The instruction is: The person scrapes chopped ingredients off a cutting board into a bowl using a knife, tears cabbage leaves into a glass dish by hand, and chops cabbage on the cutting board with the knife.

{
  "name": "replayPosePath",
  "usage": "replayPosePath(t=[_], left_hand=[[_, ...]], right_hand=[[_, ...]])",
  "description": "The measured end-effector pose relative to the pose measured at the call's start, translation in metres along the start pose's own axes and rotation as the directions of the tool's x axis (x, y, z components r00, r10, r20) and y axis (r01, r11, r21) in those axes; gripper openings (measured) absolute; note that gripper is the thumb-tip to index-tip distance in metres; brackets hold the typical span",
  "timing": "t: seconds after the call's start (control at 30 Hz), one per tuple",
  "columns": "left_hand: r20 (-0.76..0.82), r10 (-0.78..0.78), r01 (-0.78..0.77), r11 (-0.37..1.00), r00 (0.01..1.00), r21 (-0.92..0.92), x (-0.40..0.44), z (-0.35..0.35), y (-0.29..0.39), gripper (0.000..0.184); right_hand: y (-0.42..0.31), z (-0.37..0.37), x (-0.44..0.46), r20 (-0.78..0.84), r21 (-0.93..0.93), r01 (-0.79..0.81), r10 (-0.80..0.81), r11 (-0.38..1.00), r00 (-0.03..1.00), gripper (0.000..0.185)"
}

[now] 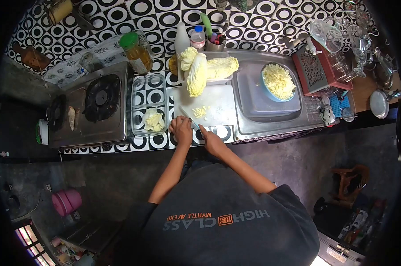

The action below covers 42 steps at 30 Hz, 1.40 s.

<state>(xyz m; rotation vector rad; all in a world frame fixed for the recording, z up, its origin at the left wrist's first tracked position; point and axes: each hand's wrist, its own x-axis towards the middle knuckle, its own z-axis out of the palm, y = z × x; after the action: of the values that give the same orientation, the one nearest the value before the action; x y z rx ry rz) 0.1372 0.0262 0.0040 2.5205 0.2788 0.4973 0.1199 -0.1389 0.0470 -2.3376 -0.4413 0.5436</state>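
My right hand (213, 142) grips a kitchen knife (190, 118), its blade slanting up and left over the near left part of a white cutting board (220, 106). Beside the blade, my left hand (181, 130) is closed at the board's left edge; whatever lies under its fingers is hidden. Small pale yellow chopped pieces (201, 111) lie on the board, just right of the blade. Behind the board, napa cabbages (197, 76) rest on a white tray (218, 81). Left of my left hand, a clear rectangular container (150, 98) has pale cabbage leaf pieces (154, 120) in it.
On the right, a blue bowl (263, 85) of chopped cabbage stands on an upturned grey tub (251, 95) in the sink (249, 128). A gas stove (82, 126) is at left. A green-lidded jar (139, 57) and bottles (182, 40) stand behind. Glassware (337, 42) hangs at right.
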Motion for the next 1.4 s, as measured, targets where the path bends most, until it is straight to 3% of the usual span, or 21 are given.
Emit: replayPosePath(t=[0.77, 1.4], left_hand=[[0.013, 0.033, -0.033, 0.999, 0.999, 0.029, 0.001, -0.002, -0.001, 0.014], [0.01, 0.08, -0.08, 0.994, 0.997, 0.07, 0.018, 0.01, 0.02, 0.014]], right_hand=[[-0.004, 0.011, 0.027, -0.004, -0.021, -0.002, 0.002, 1.0, 1.0, 0.072], [0.011, -0.053, 0.007, -0.021, -0.069, -0.004, 0.002, 0.998, 1.0, 0.057]])
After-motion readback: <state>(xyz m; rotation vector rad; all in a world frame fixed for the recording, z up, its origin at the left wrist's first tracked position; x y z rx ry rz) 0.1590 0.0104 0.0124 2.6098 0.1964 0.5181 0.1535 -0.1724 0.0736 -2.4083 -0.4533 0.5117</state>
